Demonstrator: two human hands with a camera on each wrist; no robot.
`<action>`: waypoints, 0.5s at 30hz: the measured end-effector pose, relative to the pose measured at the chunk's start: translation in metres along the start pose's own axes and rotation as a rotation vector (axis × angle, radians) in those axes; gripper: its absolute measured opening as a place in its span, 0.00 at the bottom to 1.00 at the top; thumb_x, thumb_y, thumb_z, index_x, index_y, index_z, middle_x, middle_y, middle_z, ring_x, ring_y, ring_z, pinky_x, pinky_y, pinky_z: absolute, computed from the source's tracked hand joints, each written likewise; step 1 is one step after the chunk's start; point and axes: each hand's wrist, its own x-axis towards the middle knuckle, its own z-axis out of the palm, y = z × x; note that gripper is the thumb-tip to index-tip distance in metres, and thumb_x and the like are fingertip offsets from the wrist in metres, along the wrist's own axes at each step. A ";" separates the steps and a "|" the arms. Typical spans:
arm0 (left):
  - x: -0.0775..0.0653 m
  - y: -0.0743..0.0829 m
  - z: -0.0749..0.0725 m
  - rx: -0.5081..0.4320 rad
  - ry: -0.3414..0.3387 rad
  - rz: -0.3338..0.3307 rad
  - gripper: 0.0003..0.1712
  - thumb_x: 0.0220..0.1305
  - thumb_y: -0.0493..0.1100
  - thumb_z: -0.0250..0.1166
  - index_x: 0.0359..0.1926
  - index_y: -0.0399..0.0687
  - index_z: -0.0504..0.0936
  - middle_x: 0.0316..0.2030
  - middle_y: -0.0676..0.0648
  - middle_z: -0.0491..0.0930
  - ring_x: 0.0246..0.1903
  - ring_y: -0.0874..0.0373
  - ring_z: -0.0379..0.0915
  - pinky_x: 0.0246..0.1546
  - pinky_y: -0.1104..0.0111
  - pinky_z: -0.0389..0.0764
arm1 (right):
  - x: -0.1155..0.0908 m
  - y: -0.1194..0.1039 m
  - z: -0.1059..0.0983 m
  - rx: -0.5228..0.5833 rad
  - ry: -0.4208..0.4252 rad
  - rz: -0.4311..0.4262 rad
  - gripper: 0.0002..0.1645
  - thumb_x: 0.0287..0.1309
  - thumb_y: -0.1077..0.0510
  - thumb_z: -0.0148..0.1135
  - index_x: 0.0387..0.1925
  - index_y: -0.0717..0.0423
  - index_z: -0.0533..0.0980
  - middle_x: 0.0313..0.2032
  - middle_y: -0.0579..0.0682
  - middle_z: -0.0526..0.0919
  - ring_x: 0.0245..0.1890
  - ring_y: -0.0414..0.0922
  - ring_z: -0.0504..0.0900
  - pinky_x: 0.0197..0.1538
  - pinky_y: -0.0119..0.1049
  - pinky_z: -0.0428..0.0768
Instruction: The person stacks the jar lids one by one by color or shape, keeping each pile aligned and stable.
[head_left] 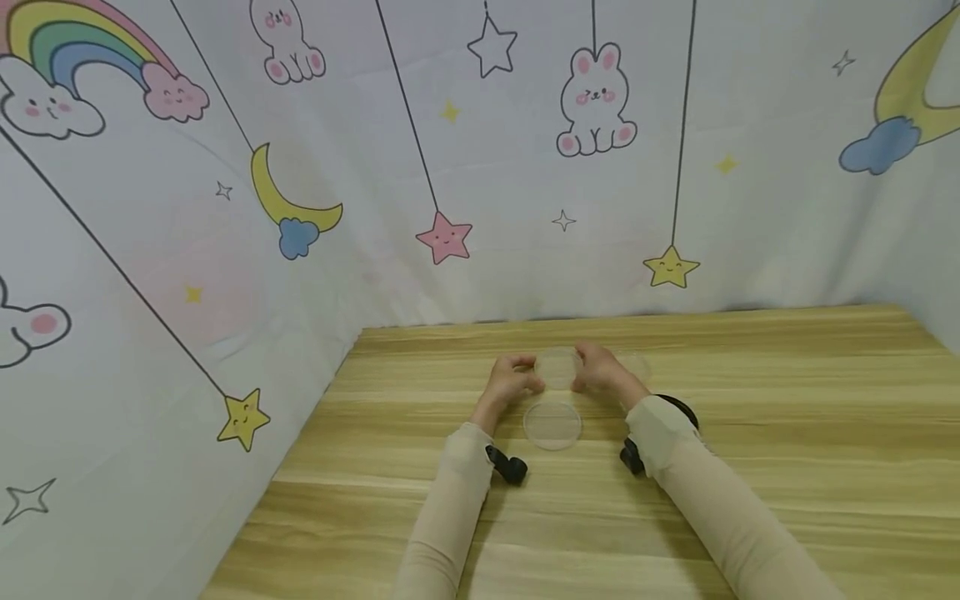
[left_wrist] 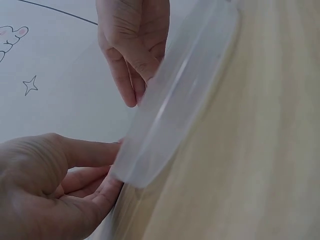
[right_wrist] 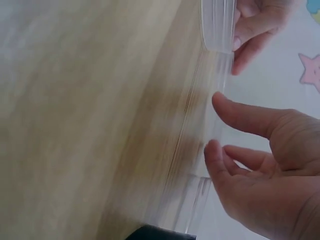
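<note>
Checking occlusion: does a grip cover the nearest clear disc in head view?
No, the nearest clear disc shows its whole rim against the wooden table.

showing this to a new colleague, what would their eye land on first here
Probably the cartoon backdrop, filling the upper part of the head view, with a rainbow at top left. Next, the left hand and right hand, either side of a clear dish towards the back of the table, with a clear round piece lying nearer.

Between your hands (head_left: pixel 512 381), the container (head_left: pixel 558 368) is clear and colourless. Beneath them, your bench (head_left: pixel 825 417) shows yellow-brown wood grain; behind them, your sleeves (head_left: pixel 448 517) are plain cream; beyond, the white cloth (head_left: pixel 517 167) bears pink, yellow and blue cartoons (head_left: pixel 445 239).
</note>
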 end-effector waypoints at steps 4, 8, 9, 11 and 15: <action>0.000 -0.002 0.000 0.004 -0.004 -0.006 0.32 0.46 0.25 0.70 0.57 0.30 0.77 0.58 0.34 0.77 0.56 0.46 0.74 0.57 0.64 0.74 | -0.001 0.002 0.001 0.036 0.021 -0.006 0.50 0.48 0.75 0.64 0.71 0.76 0.50 0.71 0.72 0.56 0.71 0.64 0.58 0.72 0.51 0.62; 0.001 -0.003 -0.003 0.008 -0.005 -0.016 0.31 0.48 0.28 0.71 0.58 0.32 0.77 0.59 0.35 0.77 0.52 0.51 0.75 0.50 0.69 0.76 | -0.001 0.002 0.000 0.045 0.052 -0.025 0.48 0.51 0.71 0.65 0.71 0.75 0.53 0.68 0.72 0.61 0.69 0.65 0.62 0.70 0.52 0.65; 0.001 -0.002 -0.004 0.002 -0.007 -0.025 0.31 0.50 0.29 0.71 0.58 0.34 0.77 0.59 0.36 0.77 0.50 0.53 0.76 0.48 0.71 0.76 | -0.001 0.002 0.000 0.056 0.059 -0.026 0.48 0.52 0.69 0.65 0.71 0.74 0.53 0.68 0.72 0.62 0.69 0.65 0.62 0.69 0.53 0.66; 0.001 -0.001 -0.006 -0.021 -0.014 -0.038 0.30 0.52 0.30 0.70 0.59 0.36 0.77 0.60 0.36 0.76 0.45 0.56 0.78 0.43 0.72 0.77 | -0.002 0.002 -0.001 0.089 0.061 -0.030 0.47 0.54 0.68 0.65 0.71 0.72 0.53 0.69 0.71 0.61 0.69 0.65 0.62 0.68 0.54 0.67; 0.001 0.003 -0.008 -0.089 -0.034 -0.069 0.30 0.57 0.30 0.68 0.62 0.38 0.75 0.59 0.36 0.76 0.33 0.61 0.80 0.36 0.74 0.79 | -0.004 0.002 -0.002 0.158 0.055 -0.028 0.47 0.57 0.67 0.63 0.73 0.70 0.51 0.71 0.69 0.57 0.70 0.65 0.59 0.69 0.54 0.66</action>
